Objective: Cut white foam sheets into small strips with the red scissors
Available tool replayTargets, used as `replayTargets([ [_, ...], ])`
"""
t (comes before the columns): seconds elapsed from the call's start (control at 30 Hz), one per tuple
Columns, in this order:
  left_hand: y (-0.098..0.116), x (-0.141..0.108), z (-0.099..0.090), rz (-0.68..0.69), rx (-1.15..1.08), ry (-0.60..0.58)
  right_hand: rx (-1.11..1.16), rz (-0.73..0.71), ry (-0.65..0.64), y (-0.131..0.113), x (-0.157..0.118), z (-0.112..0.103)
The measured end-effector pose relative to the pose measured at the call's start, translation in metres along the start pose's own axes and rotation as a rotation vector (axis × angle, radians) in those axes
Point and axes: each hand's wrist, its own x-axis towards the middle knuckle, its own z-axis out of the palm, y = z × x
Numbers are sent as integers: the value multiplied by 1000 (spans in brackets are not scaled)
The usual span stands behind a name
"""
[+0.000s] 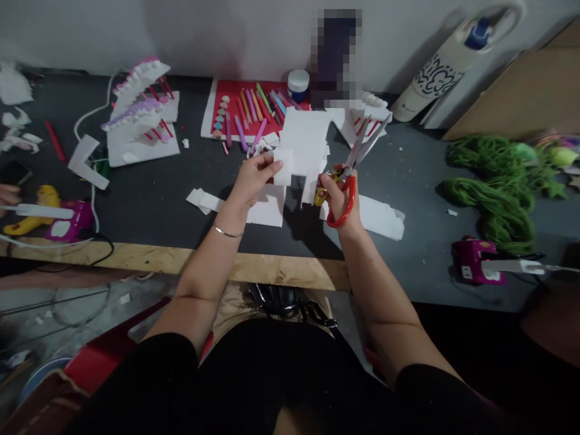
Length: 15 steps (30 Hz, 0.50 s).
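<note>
My left hand [259, 176] pinches the left edge of a white card piece [304, 134], which has a notch cut in its lower side. It is held up over the dark table. In my right hand [341, 196] is a pair of scissors [357, 151] with red and yellow on the handles. Their blades point away from me, a little apart and clear of the card. The right fingers are close to the card's lower right strip; whether they touch it I cannot tell. Beneath my hands lie a white sheet [265, 208] and a folded white piece [380, 216].
Markers lie on a red sheet [251, 109] by a white-lidded jar [298, 84]. White tiered models [145, 130] stand to the left. Green yarn [493, 187] and a purple glue gun stand [478, 260] are at right. At far left, a person's hand [9, 196] shows.
</note>
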Motion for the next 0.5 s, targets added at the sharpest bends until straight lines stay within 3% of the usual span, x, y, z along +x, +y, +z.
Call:
replayTargets([
  [0.1,-4,-12,9,-40,-67,-60,9,-74,83,0,-2,6],
  [0.23,-10,-17,18,-51,-118,-76,36,-9,65,-5,-4,9],
  [0.33,-12,-16,18,-62,-163,-40,49,-3,70,-3,-2,4],
  [0.5,-14,-18,13,-184,-251,-91,-18,-94,75,5,-1,-2],
])
